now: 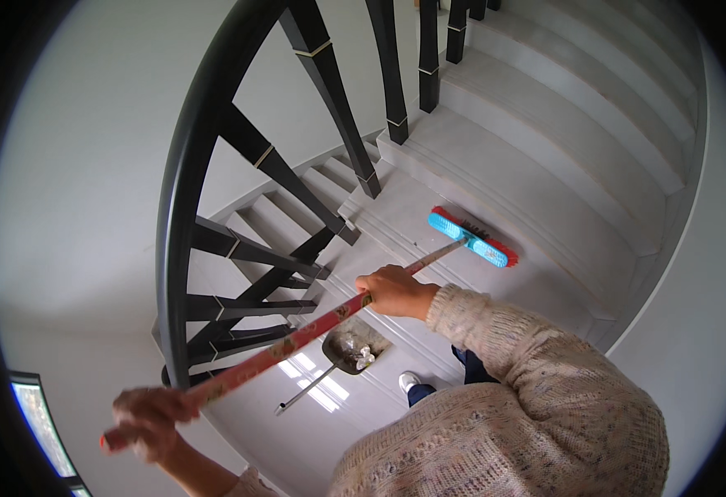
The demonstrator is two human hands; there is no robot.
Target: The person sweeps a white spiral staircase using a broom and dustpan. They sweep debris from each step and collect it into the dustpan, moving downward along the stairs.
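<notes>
A push broom (467, 238) with a blue head and red and dark bristles rests on a stair tread, its bristles towards the riser above. My right hand (400, 291) grips the middle of its red patterned handle. Near the handle's upper end, at the lower left, my left hand (152, 419) is closed around it, slightly blurred. Beneath the handle, a long-handled dustpan (340, 362) lies on the floor by the balusters, holding crumpled clear plastic and dark debris. My shoe (408, 380) is to the right of the dustpan.
Pale curved stairs (524, 143) climb to the upper right. A black handrail (173, 205) with black balusters borders the stairwell on the left, where lower steps (276, 214) show. A white wall (692, 348) bounds the right side. A window (43, 422) is at the lower left.
</notes>
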